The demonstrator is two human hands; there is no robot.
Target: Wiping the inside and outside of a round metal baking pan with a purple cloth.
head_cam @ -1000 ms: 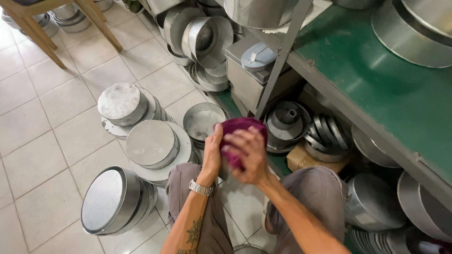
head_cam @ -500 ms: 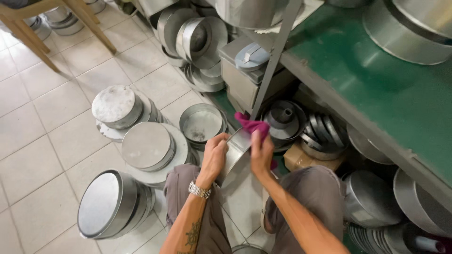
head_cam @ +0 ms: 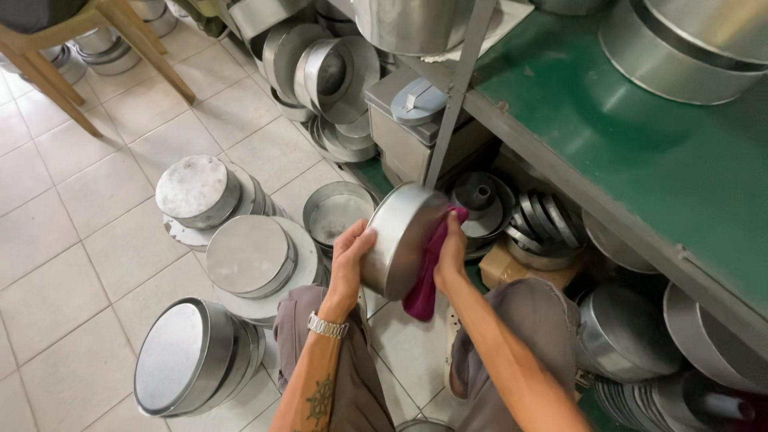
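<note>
round metal cake pan (head_cam: 404,236) held tilted between both hands, above knees | left hand (head_cam: 350,260) gripping rim | right hand (head_cam: 450,252) pressing magenta cloth (head_cam: 424,284) against pan | stacked pans (head_cam: 252,260) on tiled floor (head_cam: 80,232)

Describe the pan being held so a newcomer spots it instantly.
Start at the green shelf, then drop to the tiled floor beside it. The round metal pan is the only one off the ground, tilted between left hand and right hand, a magenta cloth pressed against it.
</note>
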